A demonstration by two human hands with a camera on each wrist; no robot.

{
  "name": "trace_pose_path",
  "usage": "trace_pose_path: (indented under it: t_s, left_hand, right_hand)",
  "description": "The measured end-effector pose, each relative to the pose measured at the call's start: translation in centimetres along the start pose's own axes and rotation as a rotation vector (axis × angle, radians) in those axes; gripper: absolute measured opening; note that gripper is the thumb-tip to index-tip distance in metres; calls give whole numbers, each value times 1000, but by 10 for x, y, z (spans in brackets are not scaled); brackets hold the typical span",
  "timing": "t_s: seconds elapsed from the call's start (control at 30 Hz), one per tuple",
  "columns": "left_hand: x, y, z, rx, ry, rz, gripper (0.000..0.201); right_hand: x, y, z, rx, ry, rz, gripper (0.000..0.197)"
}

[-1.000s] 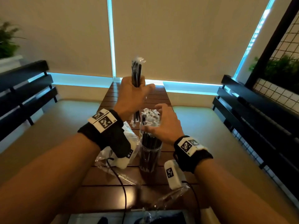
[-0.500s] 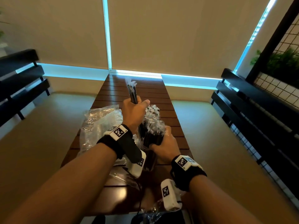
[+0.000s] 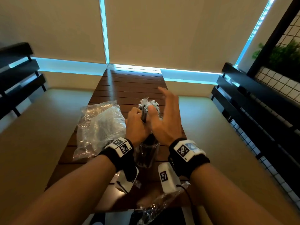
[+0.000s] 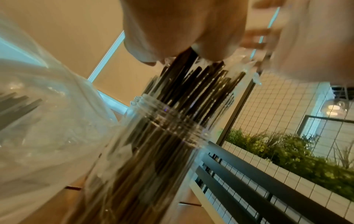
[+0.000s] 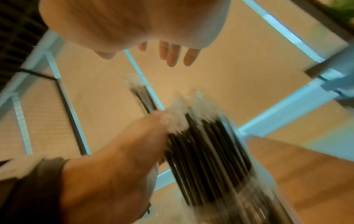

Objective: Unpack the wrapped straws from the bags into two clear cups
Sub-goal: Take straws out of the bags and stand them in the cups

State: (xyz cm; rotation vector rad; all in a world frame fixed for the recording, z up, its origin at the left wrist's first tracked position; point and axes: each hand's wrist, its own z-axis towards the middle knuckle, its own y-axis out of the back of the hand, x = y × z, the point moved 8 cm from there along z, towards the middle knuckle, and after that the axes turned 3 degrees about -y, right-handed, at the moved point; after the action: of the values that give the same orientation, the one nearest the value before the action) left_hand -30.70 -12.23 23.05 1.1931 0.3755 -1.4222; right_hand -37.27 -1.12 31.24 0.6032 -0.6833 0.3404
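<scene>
Head view: left hand (image 3: 137, 125) grips straws (image 3: 143, 115) over cup (image 3: 146, 154).

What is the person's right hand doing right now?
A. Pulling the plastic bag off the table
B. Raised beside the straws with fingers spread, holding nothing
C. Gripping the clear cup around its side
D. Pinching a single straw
B: the right hand is lifted with its fingers straight and apart next to the straws in the clear cup, while the left hand holds a few straws.
</scene>
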Motion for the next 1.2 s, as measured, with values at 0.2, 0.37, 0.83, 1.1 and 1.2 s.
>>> trace_pose_path:
  t_s: [0.2,0.37,0.83,1.1,1.2]
  left_hand:
    - [-12,4,-6,36,-243,118,21]
    - [11,14,-14,320,-91,-131,31]
    - [108,60,-21,768,260,879,104]
    - [117,73,-32,687,244,791,62]
    - [112,80,-26,674,216,794,48]
  right_hand:
    - [16,-58,6,422,224,-369,41]
    - [-10,-64,-9,457,197,-449,38]
    - [-38,-97,-44,645,306,-991,66]
    - [-17,-99,-43,643,359,-1004,62]
    - [14,-111,-60,527,565,-835,28]
